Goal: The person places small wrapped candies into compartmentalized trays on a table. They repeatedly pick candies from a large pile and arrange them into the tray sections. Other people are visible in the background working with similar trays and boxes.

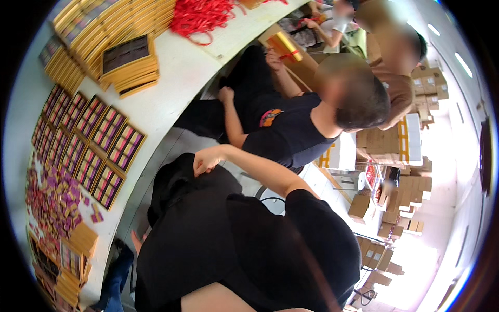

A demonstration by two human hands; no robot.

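My right hand (207, 158) lies over black cloth (171, 182) at my lap, its fingers curled in and closed. Whatever is between the fingertips, if anything, is hidden. Beyond the edge of my dark clothing, a few stretched fingers of what looks like my left hand (136, 242) show; the rest of it is covered. Neither hand touches the white table (176, 67). Along it lie shallow gold-edged boxes (127, 145) filled with rows of small pink, purple, cream and dark pieces. Beside them spreads a heap of loose purple and gold wrapped pieces (57, 203).
Stacked gold boxes (130, 65) and red ribbons (202, 18) lie at the table's far end. A co-worker in a black shirt (291, 130) sits beside me, near a gold box (285, 47) with red ribbon. Cardboard cartons (377, 255) line the room; blue jeans (117, 275) show low left.
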